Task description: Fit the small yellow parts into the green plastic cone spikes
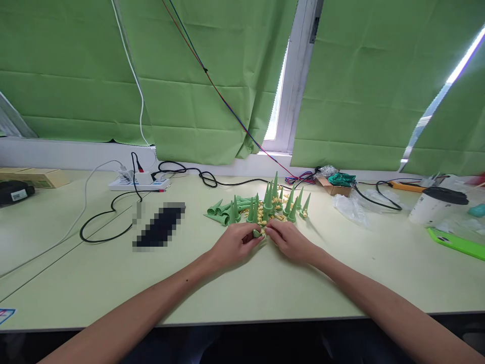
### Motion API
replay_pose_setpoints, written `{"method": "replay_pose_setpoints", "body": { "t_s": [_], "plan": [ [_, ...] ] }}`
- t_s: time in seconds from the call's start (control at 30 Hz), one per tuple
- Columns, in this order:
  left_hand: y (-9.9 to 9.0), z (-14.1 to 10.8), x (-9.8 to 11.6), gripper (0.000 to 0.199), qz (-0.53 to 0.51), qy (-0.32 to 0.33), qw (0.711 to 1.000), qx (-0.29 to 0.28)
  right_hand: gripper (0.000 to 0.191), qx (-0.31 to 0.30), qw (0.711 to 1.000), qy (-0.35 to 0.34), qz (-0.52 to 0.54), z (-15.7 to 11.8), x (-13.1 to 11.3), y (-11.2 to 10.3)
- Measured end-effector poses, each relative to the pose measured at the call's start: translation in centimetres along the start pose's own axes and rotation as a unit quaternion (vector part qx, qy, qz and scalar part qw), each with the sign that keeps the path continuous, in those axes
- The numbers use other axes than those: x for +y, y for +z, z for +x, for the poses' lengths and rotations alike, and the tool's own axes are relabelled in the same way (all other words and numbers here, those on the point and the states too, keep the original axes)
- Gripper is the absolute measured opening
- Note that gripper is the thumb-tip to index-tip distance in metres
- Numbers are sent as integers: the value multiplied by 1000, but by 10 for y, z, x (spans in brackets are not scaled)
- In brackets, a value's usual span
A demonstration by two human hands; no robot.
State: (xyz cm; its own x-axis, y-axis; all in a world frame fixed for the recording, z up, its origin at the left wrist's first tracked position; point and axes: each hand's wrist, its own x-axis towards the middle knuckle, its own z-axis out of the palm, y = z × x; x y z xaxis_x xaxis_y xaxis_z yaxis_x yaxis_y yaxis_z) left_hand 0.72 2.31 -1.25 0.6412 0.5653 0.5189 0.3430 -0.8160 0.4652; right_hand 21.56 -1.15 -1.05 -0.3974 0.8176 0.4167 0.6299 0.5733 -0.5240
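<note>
My left hand is closed round a small green cone, whose end shows between the fingers. Close beside it on the right, my right hand has its thumb and finger pinched together near small yellowish pieces; what they hold is too small to make out. Just beyond both hands, several green cones stand upright among scattered yellow pieces. More green cones lie on their sides at the left of this group.
On the pale table are a blurred dark object, a power strip and black cables at the left. A small carton, plastic bags, a lidded cup and a bright green phone case lie to the right.
</note>
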Motion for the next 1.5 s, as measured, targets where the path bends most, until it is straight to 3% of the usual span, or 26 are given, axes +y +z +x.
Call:
{"method": "replay_pose_setpoints", "body": {
  "t_s": [0.53, 1.0, 1.5],
  "plan": [
    [3, -3, -1, 15, 11, 17, 1000, -5, 44, -25, 999, 30, -8, 0, 7, 4],
    [0, 2, 2, 19, -48, -64, 997, -8, 32, -20, 1000, 16, 8, -1, -1, 2],
    [4, -2, 0, 15, -20, 12, 1000, -13, 41, -25, 999, 1, -19, 0, 4, 6]
  ]
}}
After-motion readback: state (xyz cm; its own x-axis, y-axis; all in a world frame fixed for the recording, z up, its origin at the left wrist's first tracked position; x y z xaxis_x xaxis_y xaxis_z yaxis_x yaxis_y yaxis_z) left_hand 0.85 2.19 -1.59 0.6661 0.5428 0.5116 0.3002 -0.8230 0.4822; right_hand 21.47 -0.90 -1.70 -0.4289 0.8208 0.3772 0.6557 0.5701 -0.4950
